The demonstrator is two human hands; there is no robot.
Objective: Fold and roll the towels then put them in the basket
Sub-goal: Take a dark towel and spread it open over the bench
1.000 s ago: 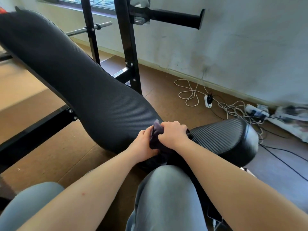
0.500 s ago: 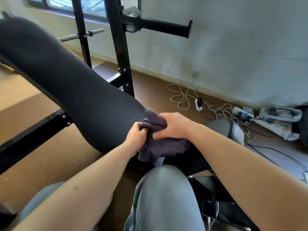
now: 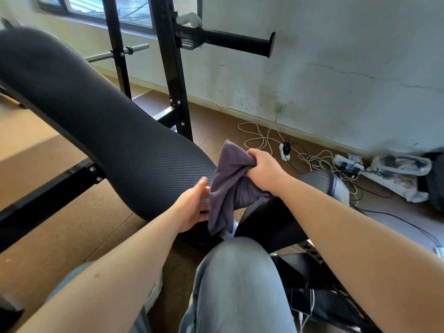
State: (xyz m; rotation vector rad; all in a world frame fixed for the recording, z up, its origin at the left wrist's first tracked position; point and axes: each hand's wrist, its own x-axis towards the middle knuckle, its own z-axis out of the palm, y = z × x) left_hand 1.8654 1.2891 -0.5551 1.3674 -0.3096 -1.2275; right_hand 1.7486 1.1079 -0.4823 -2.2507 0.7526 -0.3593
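A small dark purple towel (image 3: 227,186) hangs bunched over the gap between the two pads of a weight bench. My right hand (image 3: 263,173) grips its upper part in a fist and holds it lifted. My left hand (image 3: 192,207) is just left of the hanging cloth, fingers fairly straight, touching or nearly touching its edge; I cannot tell which. No basket is in view.
The long black back pad (image 3: 101,126) slopes up to the left, the seat pad (image 3: 317,186) lies under my right forearm. A black rack upright (image 3: 173,75) stands behind. Cables and power strips (image 3: 312,157) lie by the wall. My knees in jeans (image 3: 237,284) fill the bottom.
My right hand has lifted the towel up off the bench and it has come loose and hangs. My left hand has let go of it and dropped lower to its left.
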